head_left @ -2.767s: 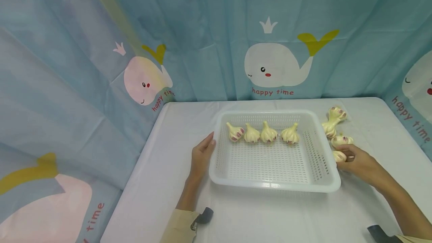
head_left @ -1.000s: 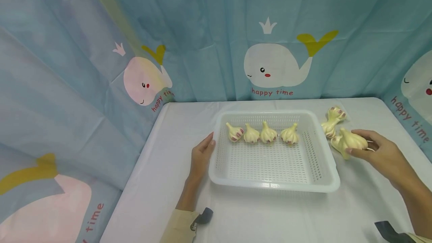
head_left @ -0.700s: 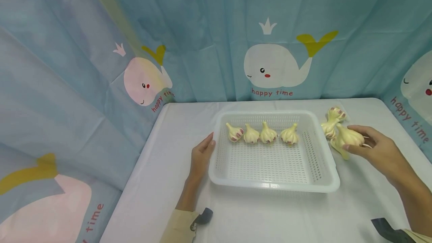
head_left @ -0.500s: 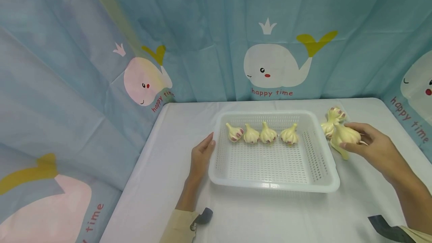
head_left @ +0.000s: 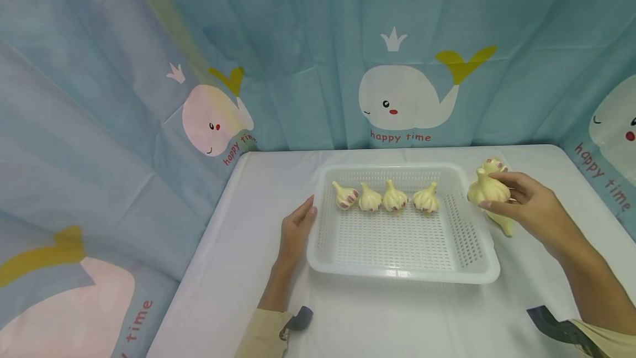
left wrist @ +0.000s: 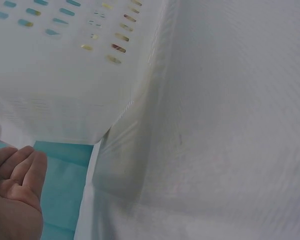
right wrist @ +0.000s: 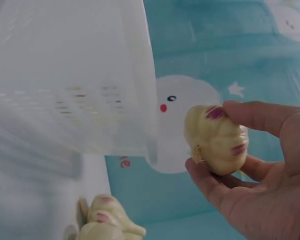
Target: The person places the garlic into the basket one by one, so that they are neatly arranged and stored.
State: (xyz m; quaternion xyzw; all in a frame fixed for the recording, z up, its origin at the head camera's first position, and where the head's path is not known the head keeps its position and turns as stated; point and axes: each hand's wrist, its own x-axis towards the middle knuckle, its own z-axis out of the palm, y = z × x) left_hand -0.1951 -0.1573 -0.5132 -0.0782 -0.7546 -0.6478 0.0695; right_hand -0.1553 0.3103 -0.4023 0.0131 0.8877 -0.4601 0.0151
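My right hand (head_left: 539,211) pinches a pale garlic bulb (head_left: 487,189) between thumb and fingers, stem up, close by the right rim of a white perforated basket (head_left: 397,276). In the right wrist view the purple-streaked bulb (right wrist: 215,140) is held beside the basket's outer wall (right wrist: 125,120). My left hand (head_left: 295,231) touches the basket's left side with fairly straight fingers. Inside, several garlic bulbs (head_left: 395,196) stand in a row along the back, with a gap before the rightmost bulb (head_left: 426,198).
Right of the basket lie more garlic bulbs (head_left: 494,166), partly hidden behind the held one; the stem of another bulb (head_left: 504,225) shows below my hand. A white cloth (head_left: 228,269) covers the table, and a blue whale-print curtain (head_left: 308,59) hangs behind and at the sides.
My right hand has picked up a garlic bulb from the group at the right and carried it left and back, up to the basket's rim. My left hand and the basket have stayed in place.
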